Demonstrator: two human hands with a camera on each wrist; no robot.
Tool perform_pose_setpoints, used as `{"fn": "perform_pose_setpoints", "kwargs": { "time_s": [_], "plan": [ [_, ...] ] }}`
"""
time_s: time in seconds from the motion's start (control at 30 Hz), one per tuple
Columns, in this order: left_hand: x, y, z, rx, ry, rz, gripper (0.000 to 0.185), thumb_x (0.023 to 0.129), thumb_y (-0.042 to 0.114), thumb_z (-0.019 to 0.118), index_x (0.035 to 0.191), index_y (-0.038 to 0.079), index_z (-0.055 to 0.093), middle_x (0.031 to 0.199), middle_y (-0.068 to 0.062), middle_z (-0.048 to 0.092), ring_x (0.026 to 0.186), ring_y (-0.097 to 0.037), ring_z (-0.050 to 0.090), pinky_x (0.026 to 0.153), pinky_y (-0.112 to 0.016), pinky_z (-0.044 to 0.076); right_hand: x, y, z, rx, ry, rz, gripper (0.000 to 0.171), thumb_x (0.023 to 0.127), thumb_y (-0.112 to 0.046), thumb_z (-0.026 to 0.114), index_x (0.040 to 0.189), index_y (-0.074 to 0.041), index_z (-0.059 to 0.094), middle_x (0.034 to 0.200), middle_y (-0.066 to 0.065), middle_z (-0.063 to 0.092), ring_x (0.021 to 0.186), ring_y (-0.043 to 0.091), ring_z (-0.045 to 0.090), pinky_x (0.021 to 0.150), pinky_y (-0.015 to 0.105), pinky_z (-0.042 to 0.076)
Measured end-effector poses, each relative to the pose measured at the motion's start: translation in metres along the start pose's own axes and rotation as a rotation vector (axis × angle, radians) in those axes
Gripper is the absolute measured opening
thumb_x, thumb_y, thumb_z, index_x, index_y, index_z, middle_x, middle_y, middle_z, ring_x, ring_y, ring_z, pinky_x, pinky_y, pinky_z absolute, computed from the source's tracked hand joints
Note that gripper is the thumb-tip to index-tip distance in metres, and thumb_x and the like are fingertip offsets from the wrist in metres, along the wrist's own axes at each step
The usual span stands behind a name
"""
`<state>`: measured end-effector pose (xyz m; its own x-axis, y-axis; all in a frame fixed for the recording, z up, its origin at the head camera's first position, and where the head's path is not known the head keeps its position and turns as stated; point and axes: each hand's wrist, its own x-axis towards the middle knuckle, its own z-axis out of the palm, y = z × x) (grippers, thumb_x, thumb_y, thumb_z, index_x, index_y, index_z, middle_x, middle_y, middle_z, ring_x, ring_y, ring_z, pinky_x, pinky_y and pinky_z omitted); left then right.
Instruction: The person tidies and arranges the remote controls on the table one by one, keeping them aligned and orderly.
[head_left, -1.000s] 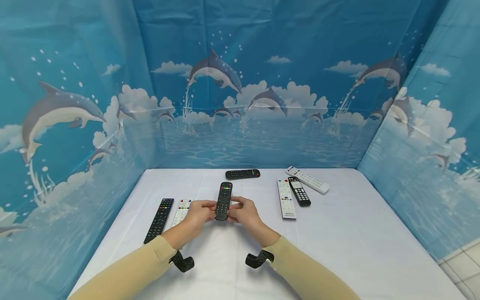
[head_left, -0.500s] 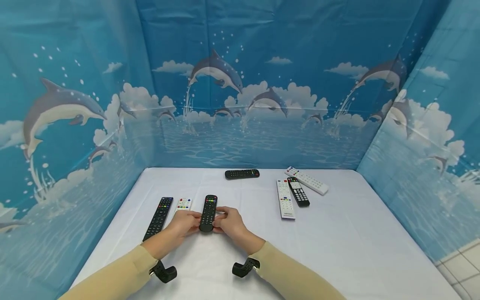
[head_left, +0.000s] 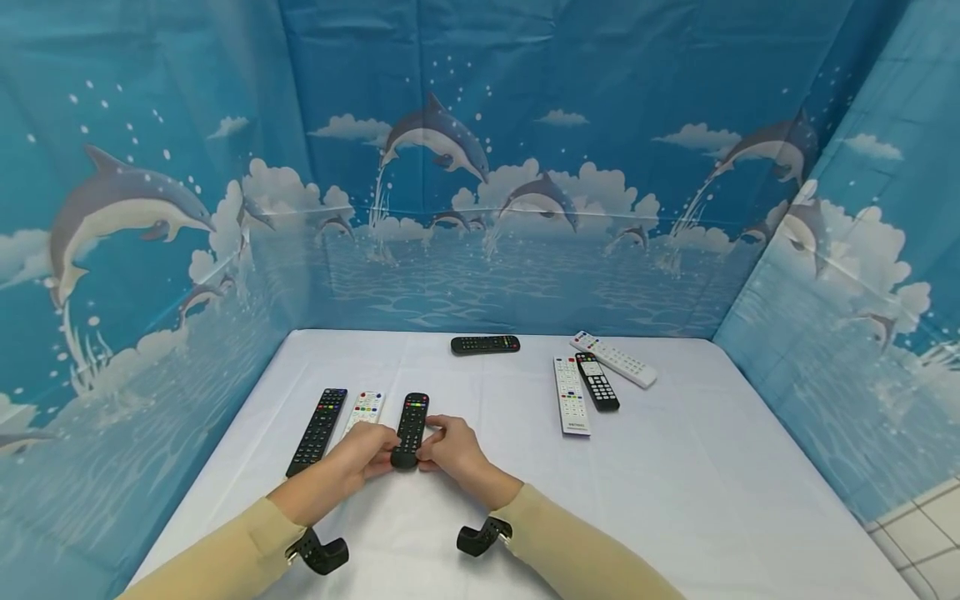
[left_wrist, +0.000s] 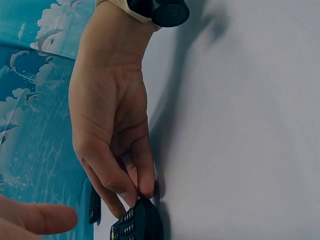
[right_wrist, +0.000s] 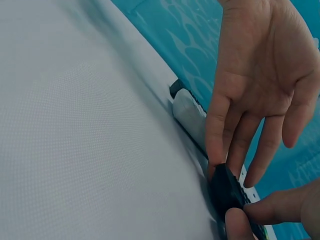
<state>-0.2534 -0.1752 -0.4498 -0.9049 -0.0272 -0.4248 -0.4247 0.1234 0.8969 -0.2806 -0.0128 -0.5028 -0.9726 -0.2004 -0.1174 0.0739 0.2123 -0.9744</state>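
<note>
Between my two hands a black remote control (head_left: 411,429) lies at a slight slant on the white table. My right hand (head_left: 455,452) pinches its near end with thumb and finger, as the right wrist view shows of the black remote (right_wrist: 225,192). On the other side is my left hand (head_left: 358,457), its thumb and fingers fairly straight beside the remote's left edge; whether they touch it is hard to tell. In the left wrist view the left thumb (left_wrist: 52,218) stands apart from the remote (left_wrist: 137,225). A white remote (head_left: 365,408) lies just left, partly covered by the left hand.
Farther left lies a long black remote (head_left: 318,432). Another black remote (head_left: 485,344) lies crosswise near the back edge. To the right are a white remote (head_left: 572,396), a black one (head_left: 597,382) and another white one (head_left: 617,360). Dolphin-print curtains (head_left: 480,275) enclose the table.
Both hands have moved left and nearer with the black remote, setting it down beside the white one. In the last half second they shift slightly left, and the left hand's fingers loosen.
</note>
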Motion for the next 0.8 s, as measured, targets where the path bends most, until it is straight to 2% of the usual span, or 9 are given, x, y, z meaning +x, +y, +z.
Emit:
{"fn": "perform_pose_setpoints", "kwargs": {
  "time_s": [0.17,0.37,0.6,0.8],
  "plan": [
    [-0.01,0.001,0.0,-0.001,-0.02,0.011,0.042,0.088,0.006,0.056,0.123,-0.014,0.049,0.119,-0.024,0.048,0.107,-0.034,0.05,0.103,-0.05,0.046,-0.002,-0.001,0.006,0.002,-0.001,0.006,0.069,0.079,0.014,0.073,0.143,0.006,0.048,0.078,0.01,0.068,0.062,0.018,0.071,0.06,0.028,0.06],
    [-0.017,0.001,-0.001,0.008,-0.019,0.015,0.043,0.087,0.009,0.057,0.124,-0.013,0.05,0.121,-0.021,0.047,0.11,-0.035,0.047,0.105,-0.052,0.043,-0.009,-0.001,0.011,-0.001,0.002,-0.014,0.071,0.078,0.013,0.073,0.144,0.008,0.046,0.076,0.011,0.068,0.06,0.019,0.071,0.059,0.028,0.06],
    [-0.021,-0.001,-0.003,0.008,-0.018,0.021,0.04,0.088,0.009,0.058,0.121,-0.012,0.05,0.12,-0.022,0.044,0.11,-0.035,0.044,0.106,-0.054,0.041,-0.014,0.001,0.016,0.002,0.004,-0.019,0.073,0.078,0.012,0.074,0.145,0.009,0.045,0.073,0.007,0.069,0.059,0.019,0.071,0.058,0.027,0.059],
    [-0.021,0.0,-0.006,0.004,-0.026,0.026,0.039,0.088,0.011,0.058,0.12,-0.011,0.051,0.121,-0.022,0.042,0.111,-0.036,0.042,0.105,-0.055,0.04,-0.019,-0.002,0.018,0.032,-0.011,-0.012,0.075,0.078,0.013,0.073,0.146,0.009,0.042,0.075,0.01,0.07,0.061,0.021,0.072,0.059,0.028,0.06]
  ]
}}
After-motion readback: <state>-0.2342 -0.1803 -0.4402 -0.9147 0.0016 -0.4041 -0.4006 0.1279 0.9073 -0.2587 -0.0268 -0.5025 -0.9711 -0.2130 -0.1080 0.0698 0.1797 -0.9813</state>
